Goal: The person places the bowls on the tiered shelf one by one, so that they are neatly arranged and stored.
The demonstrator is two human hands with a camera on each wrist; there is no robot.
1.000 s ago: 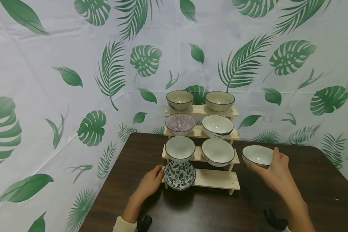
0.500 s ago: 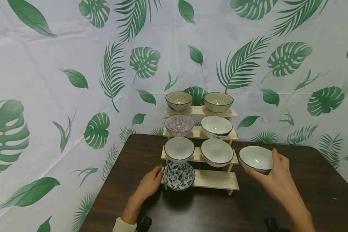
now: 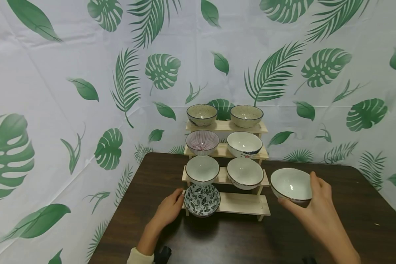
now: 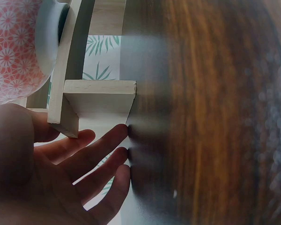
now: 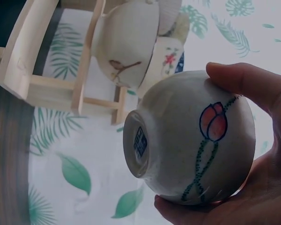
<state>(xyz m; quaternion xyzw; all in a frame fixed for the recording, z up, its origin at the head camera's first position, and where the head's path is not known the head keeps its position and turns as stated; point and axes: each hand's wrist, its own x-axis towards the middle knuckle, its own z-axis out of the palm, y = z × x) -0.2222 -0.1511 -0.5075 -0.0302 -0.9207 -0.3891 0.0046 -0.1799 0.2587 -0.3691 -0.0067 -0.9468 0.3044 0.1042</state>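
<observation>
My right hand (image 3: 320, 205) holds a white bowl (image 3: 291, 184) by its sides, thumb and fingers on opposite sides, just right of a tiered wooden rack (image 3: 245, 203). In the right wrist view the bowl (image 5: 196, 140) shows a painted pink tulip and a blue mark on its foot. The bowl is off the table, tilted with its inside toward the head camera. At the rack's lower left, my left hand (image 3: 167, 208) pinches the end of the bottom board (image 4: 63, 105) between thumb and index finger. A black-and-white floral bowl (image 3: 202, 200) sits beside it on that tier.
Two plain white-inside bowls (image 3: 202, 170) stand on the tier above. Higher are a purple-striped bowl (image 3: 202, 142) and a white bowl (image 3: 244, 143), then two speckled beige bowls (image 3: 246, 116) on top. A dark wood table (image 3: 224, 240) meets a leaf-print cloth (image 3: 198, 55).
The bowl in my right hand has shifted slightly left and tipped further toward the head camera. My left hand keeps its place at the rack.
</observation>
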